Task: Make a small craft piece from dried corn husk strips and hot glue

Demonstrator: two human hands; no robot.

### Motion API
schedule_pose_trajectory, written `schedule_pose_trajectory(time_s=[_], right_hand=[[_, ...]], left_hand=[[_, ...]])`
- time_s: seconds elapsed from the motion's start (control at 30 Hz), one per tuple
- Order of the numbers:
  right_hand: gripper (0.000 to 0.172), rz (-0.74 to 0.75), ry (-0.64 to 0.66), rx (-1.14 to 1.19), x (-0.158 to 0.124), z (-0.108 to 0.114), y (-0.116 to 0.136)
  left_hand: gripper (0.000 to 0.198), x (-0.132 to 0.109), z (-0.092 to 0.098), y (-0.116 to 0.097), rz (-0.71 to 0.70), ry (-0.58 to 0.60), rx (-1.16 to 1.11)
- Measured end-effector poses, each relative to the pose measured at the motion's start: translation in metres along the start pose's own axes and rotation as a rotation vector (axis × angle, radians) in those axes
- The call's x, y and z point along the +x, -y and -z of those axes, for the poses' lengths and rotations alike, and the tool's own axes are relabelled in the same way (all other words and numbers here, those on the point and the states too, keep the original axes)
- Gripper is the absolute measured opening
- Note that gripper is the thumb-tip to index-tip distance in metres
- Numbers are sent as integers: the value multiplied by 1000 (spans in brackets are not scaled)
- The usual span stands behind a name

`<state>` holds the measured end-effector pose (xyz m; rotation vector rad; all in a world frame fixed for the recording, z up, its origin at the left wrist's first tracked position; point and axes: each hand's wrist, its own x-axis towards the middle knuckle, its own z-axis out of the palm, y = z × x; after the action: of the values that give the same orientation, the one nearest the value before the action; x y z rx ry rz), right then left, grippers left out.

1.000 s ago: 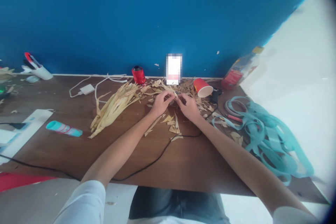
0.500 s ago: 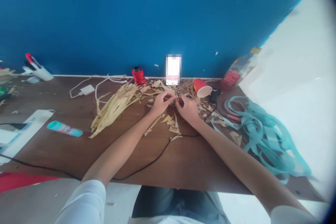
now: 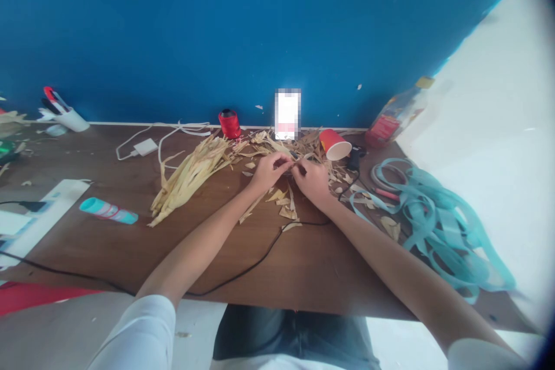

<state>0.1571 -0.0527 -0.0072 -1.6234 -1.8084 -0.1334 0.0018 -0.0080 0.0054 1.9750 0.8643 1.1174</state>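
My left hand (image 3: 272,172) and my right hand (image 3: 311,178) meet fingertip to fingertip over the far middle of the table. Both are closed in a pinch; what lies between the fingertips is too small to make out. Pale strips of dried husk (image 3: 284,202) lie scattered under and around them. Left of my hands rests a bundle of yellowish dried husks (image 3: 186,182). Behind it stands a spool of red thread (image 3: 229,125). A red paper cup (image 3: 332,143) lies tipped over just beyond my right hand.
A lit phone (image 3: 287,113) leans on the blue wall. Tangled teal ribbon (image 3: 429,214) and a bottle (image 3: 392,118) are at the right. Leftward are a teal tube (image 3: 108,210), a white charger (image 3: 145,147), a power strip (image 3: 56,208) and a pen cup (image 3: 71,118). A black cable (image 3: 255,264) crosses the front.
The fingertips of both hands have shifted slightly and now sit closer together, with the right hand's fingers a little more curled. Everything else lies as before; the view has moved slightly.
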Motion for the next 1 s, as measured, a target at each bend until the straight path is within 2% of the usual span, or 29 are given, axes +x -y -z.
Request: schedule_pose_trajectory(time_s=[0.23, 0.47, 0.7, 1.0], right_hand=[[21, 26, 7, 35, 1, 1, 0], [20, 2, 15, 64, 2, 6, 6], [20, 26, 32, 81, 3, 6, 6], [18, 24, 59, 62, 3, 7, 7]], left_hand=[[24, 0, 1, -2, -5, 22, 21], [21, 1, 1, 0, 3, -29, 16], [22, 1, 0, 0, 13, 13, -15], [16, 1, 1, -5, -55, 24, 25]])
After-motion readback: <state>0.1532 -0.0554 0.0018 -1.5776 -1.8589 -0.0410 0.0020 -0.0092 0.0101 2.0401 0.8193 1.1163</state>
